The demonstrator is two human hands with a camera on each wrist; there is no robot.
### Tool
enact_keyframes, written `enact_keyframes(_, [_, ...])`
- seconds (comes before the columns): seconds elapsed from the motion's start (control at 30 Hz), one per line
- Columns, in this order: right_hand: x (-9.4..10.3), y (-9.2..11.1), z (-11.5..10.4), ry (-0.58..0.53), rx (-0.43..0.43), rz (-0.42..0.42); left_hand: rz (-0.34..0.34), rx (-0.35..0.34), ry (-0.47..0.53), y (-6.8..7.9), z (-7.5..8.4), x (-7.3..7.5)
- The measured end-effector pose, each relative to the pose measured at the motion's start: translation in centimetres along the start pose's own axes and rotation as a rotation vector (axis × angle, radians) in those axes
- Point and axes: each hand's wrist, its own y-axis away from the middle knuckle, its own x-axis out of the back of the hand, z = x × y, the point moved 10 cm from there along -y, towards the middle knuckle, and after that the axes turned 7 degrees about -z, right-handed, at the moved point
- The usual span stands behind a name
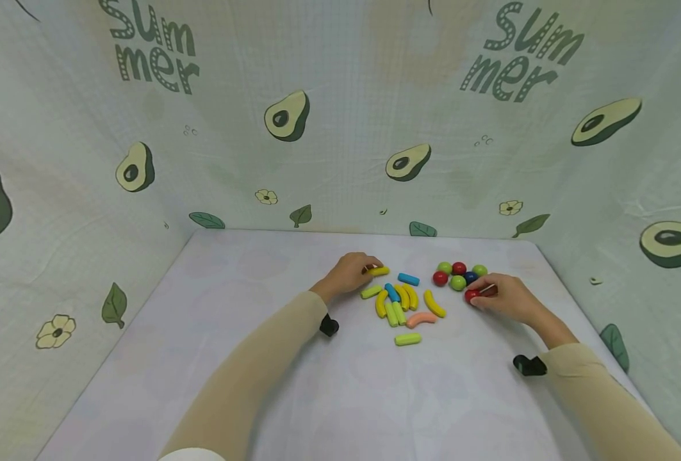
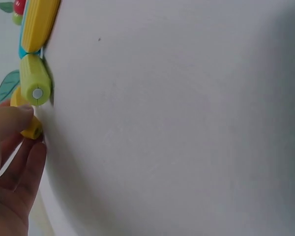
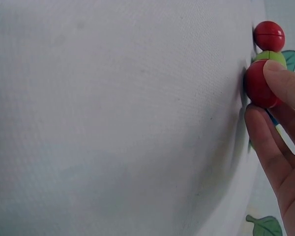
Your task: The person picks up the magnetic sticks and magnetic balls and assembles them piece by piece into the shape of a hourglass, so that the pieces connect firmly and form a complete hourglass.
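Observation:
My left hand [image 1: 348, 274] pinches a yellow banana-shaped piece [image 1: 380, 271] between thumb and fingers at the far side of a scattered group. In the left wrist view the yellow piece [image 2: 32, 128] shows a small hole in its end, behind a light green stick [image 2: 35, 81]. Over on the right, my right hand [image 1: 507, 296] pinches a red ball [image 1: 470, 296] at the near edge of a ball cluster. Thumb and fingers hold that red ball [image 3: 258, 84] in the right wrist view, with a second red ball [image 3: 269, 36] and a green one partly hidden beyond.
Between the hands lie several yellow banana pieces [image 1: 434, 304], light green sticks [image 1: 407, 339], blue sticks [image 1: 409, 279] and a pink curved piece [image 1: 421, 319]. Green balls [image 1: 458, 282], red balls [image 1: 441, 278] and a dark blue ball [image 1: 470, 277] sit together. A printed curtain [image 1: 340, 128] surrounds the white table [image 1: 409, 410].

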Motion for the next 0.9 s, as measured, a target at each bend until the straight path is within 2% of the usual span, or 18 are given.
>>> enact_keyframes(0.27, [0.1, 0.0, -0.1, 0.006, -0.011, 0.003, 0.025, 0.071, 0.05, 1.4, -1.9, 0.8])
enact_keyframes(0.57, [0.0, 0.0, 0.1, 0.004, -0.017, 0.007, 0.025, 0.162, 0.117, 4.4, -4.2, 1.9])
enact_keyframes(0.73, [0.1, 0.0, 0.1, 0.003, -0.014, 0.014, 0.026, 0.193, 0.122, 6.2, -4.9, 2.3])
enact_keyframes(0.9, [0.1, 0.1, 0.0, 0.009, -0.011, 0.018, 0.004, 0.202, 0.131, 7.9, -4.9, 2.5])
